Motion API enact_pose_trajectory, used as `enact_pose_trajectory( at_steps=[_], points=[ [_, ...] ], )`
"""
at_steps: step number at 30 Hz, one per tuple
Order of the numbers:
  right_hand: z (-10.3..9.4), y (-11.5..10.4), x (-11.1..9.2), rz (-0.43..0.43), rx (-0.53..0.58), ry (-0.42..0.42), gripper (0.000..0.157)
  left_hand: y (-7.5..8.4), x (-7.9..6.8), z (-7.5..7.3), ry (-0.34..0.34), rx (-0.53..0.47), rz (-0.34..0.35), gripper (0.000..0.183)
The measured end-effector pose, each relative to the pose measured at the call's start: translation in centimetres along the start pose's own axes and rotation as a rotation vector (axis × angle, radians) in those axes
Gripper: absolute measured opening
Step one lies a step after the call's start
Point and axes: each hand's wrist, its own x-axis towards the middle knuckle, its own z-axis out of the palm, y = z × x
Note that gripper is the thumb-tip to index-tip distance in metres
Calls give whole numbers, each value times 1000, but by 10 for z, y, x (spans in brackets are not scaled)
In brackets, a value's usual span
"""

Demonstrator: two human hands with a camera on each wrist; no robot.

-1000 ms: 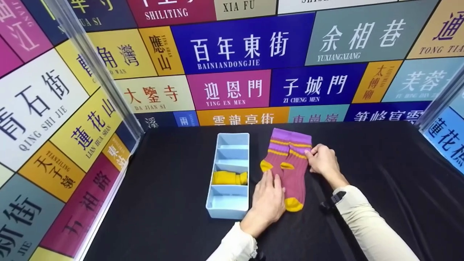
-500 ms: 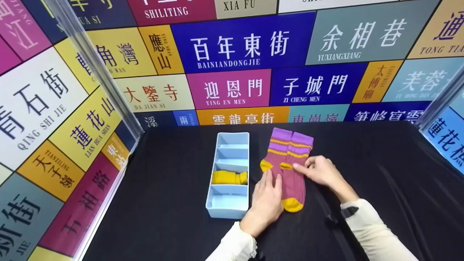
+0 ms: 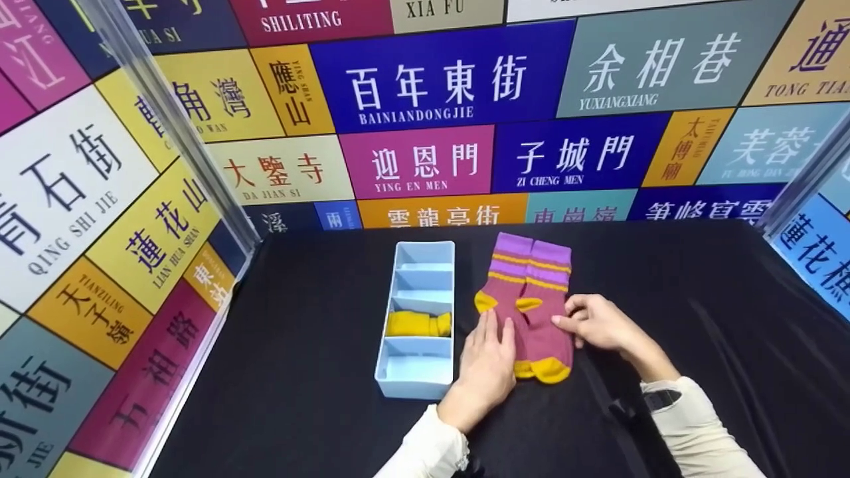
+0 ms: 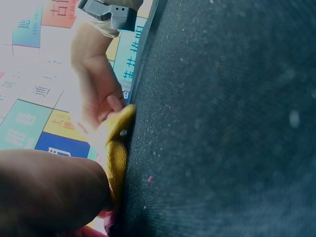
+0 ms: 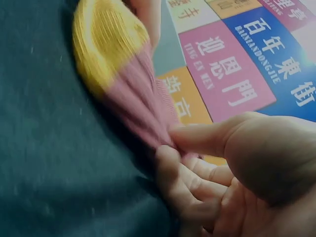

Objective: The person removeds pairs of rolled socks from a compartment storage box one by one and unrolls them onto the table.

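Two mauve socks [image 3: 550, 335] with purple cuffs, yellow stripes, heels and toes lie side by side on black cloth, cuffs pointing away. My left hand [image 3: 488, 358] rests with extended fingers on the left sock's [image 3: 507, 285] foot and hides part of it. At the right sock's outer edge, my right hand [image 3: 601, 323] pinches the fabric between thumb and index finger. The right wrist view shows this pinch, with the yellow toe [image 5: 106, 44] beyond. In the left wrist view, the yellow toes [image 4: 117, 163] lie past my left hand.
A pale blue divided box [image 3: 415, 368] stands left of the socks. A rolled yellow sock bundle [image 3: 418, 324] sits in one of its compartments. Black cloth [image 3: 319, 345] covers the table, with sign-printed panels [image 3: 425, 159] behind and at the sides.
My right hand has moved from the right sock's cuff down to its foot. That sock's foot has shifted right, so both yellow toes show. My left hand has stayed nearly in place.
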Motion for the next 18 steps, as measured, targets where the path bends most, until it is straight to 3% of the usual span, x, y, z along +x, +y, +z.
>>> enact_pose_trajectory(
  at_steps=[4, 11, 18],
  points=[
    [-9, 6, -2, 28, -6, -15, 30, 0, 1, 0, -1, -27, -2, 65],
    [-19, 10, -8, 76, -6, -61, 33, 0, 6, -2, -109, -104, -44, 69],
    [-10, 10, -6, 69, 1, -63, 34, 0, 3, -5, -113, -45, -31, 71]
  ],
)
